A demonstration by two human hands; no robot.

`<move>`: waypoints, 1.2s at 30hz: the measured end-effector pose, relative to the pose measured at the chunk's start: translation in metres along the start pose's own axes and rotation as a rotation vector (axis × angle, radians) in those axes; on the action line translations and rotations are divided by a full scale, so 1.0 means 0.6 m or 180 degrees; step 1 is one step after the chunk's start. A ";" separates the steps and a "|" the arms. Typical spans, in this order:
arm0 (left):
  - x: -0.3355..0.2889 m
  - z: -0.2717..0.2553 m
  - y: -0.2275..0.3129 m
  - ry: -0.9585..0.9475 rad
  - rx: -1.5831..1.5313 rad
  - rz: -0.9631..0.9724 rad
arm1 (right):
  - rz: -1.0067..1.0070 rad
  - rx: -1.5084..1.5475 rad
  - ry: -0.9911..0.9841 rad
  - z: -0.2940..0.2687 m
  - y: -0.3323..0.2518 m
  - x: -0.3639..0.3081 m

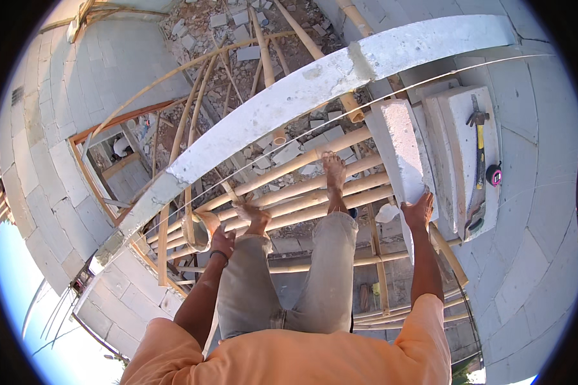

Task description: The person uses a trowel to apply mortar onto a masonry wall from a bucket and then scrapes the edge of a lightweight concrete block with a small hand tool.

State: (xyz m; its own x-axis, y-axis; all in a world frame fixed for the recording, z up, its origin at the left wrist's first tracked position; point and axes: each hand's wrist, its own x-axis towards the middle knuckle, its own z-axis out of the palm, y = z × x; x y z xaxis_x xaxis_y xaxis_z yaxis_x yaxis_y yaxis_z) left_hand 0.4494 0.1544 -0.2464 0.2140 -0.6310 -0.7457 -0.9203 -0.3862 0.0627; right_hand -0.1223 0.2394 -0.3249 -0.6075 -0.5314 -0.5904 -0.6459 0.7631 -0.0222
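My right hand grips the near end of a long pale block, with its fingers and thumb against the sides. The block lies beside a stack of similar blocks on the right. My left hand hangs by my left knee with its fingers apart, close to a pale bucket that it partly hides. No object shows in it. Both bare feet stand on bamboo poles laid side by side.
A white wall top curves across in front, with a taut string along it. A yellow-handled hammer, a handsaw and a tape measure lie on the stack. Rubble covers the ground far below, past bamboo props.
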 end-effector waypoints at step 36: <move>-0.286 -0.014 -0.428 0.1972 -0.4786 -0.1710 | -0.5000 -0.1186 0.0603 -0.571 -0.993 -0.858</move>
State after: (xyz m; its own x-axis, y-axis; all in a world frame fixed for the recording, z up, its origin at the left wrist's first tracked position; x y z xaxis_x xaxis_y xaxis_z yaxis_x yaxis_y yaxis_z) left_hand 0.6518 0.3562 -0.1287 0.7916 -0.2353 -0.5639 0.3088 -0.6422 0.7015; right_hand 0.4171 -0.0678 0.2686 0.6953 -0.7150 -0.0730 -0.7037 -0.6566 -0.2716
